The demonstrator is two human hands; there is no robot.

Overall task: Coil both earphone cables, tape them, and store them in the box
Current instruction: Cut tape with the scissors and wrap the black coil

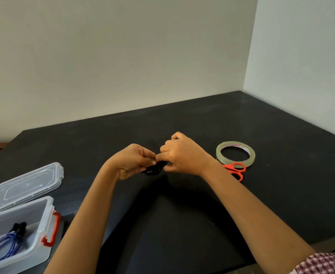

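Observation:
A coiled black earphone cable (pixel 154 169) hangs between my two hands above the middle of the dark table. My left hand (pixel 132 161) pinches its left end. My right hand (pixel 182 154) has its fingers curled round the coil's right end. A blue earphone cable (pixel 3 246), coiled, lies inside the clear plastic box (pixel 44 216) at the lower left. A roll of clear tape (pixel 235 153) lies flat to the right of my right hand. Orange-handled scissors (pixel 237 170) lie just in front of the roll, partly hidden by my right wrist.
The box's clear lid (pixel 27 184) lies loose behind the box, and a red latch (pixel 53 230) hangs on the box's right side. The black table (pixel 261 125) meets walls at the back and right. Its front edge runs near my right forearm.

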